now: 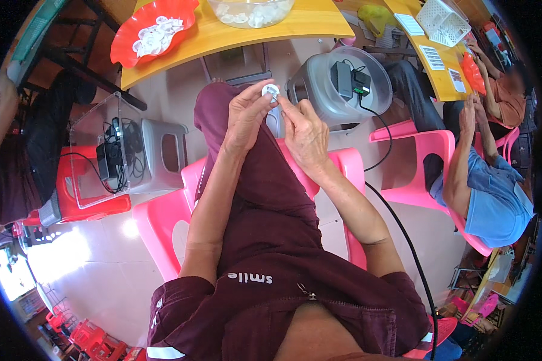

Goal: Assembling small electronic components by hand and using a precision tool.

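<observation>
Two hands pinch one small white disc: left hand and right hand at its rim; judged light, stiff, easily dropped.

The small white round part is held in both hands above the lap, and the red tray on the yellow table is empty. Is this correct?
Not quite. In the head view both the left hand and right hand do hold the small white round part, but the red tray on the yellow table holds many white parts.

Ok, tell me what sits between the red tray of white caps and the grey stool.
In the head view, between the red tray and the grey stool come the yellow table's edge, then bare floor; a clear box of electronics stands beside the stool.
</observation>
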### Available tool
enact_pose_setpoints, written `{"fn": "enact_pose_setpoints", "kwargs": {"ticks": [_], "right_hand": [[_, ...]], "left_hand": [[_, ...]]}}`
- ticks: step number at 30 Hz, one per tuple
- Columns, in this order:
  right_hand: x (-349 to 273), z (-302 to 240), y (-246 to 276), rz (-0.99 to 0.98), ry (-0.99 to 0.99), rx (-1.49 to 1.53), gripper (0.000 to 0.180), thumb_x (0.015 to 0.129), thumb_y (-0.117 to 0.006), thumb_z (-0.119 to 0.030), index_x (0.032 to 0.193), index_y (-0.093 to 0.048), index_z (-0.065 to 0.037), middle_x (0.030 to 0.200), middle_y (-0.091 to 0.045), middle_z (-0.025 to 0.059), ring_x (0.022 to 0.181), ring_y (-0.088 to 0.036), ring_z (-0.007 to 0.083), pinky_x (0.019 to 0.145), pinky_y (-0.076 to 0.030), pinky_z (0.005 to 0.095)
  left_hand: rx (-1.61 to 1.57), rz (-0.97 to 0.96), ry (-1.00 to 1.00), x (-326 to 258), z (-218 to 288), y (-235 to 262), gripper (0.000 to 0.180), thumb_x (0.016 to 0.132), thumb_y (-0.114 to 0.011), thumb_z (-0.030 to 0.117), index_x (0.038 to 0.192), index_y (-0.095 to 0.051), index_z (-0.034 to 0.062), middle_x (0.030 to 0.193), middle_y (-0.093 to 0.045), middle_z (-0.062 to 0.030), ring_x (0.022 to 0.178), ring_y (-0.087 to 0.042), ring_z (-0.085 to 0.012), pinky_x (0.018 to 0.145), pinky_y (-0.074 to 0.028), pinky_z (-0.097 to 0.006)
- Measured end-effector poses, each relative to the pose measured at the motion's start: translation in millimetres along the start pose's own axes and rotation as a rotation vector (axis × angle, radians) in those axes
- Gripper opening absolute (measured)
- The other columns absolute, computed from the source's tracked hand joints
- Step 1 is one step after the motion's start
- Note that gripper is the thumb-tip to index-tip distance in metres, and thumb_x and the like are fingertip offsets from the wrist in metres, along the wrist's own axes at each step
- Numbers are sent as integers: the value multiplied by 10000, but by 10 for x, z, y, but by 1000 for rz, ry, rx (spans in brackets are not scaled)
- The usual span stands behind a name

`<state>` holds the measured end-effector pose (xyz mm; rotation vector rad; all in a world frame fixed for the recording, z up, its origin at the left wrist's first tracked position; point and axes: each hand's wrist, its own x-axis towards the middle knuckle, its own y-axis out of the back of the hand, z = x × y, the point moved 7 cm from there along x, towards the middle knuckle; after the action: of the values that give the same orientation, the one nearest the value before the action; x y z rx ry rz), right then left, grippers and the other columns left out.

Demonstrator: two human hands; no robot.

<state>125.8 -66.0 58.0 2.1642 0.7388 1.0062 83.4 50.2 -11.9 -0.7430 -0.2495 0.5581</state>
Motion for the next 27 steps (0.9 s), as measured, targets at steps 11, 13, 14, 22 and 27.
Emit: {"fn": "enact_pose_setpoints", "kwargs": {"ticks": [11,13,14,22,27], "right_hand": [[-24,32,-55,-18,-33,4,326,818,-571,-67,1136,-599,-138,781,-517,114,618,-598,307,529,-491,417],[-20,43,-60,-39,-54,-4,343,816,-571,-64,1146,-598,-153,776,-516,110,614,-596,304,532,-490,416],[-20,47,-59,-39,-55,-5,343,816,-571,-64,1146,-598,-153,776,-516,110,614,-596,304,532,-490,416],[-23,104,-74,-11,-99,93,317,820,-569,-70,1119,-628,-157,743,-515,114,635,-581,310,554,-464,424],[-7,128,-36,-20,-107,99,302,830,-565,-83,1115,-633,-155,744,-515,114,634,-574,311,559,-456,424]], "left_hand": [[106,100,-116,5,-22,56,293,831,-597,-37,1123,-585,-12,1064,-632,-120,916,-614,-154,822,-512,-282],[91,129,-112,6,-28,46,282,809,-614,-49,1089,-604,-13,1027,-638,-103,875,-612,-134,783,-510,-254],[77,158,-109,4,-28,47,271,787,-632,-61,1054,-624,-15,990,-644,-86,833,-611,-115,743,-508,-226],[128,150,-129,5,-48,88,269,812,-607,-61,1077,-603,-17,1047,-636,-118,898,-617,-146,799,-520,-258],[98,125,-72,-15,-9,57,303,818,-601,-55,1118,-579,-15,1075,-626,-124,930,-614,-155,831,-517,-272]]}}
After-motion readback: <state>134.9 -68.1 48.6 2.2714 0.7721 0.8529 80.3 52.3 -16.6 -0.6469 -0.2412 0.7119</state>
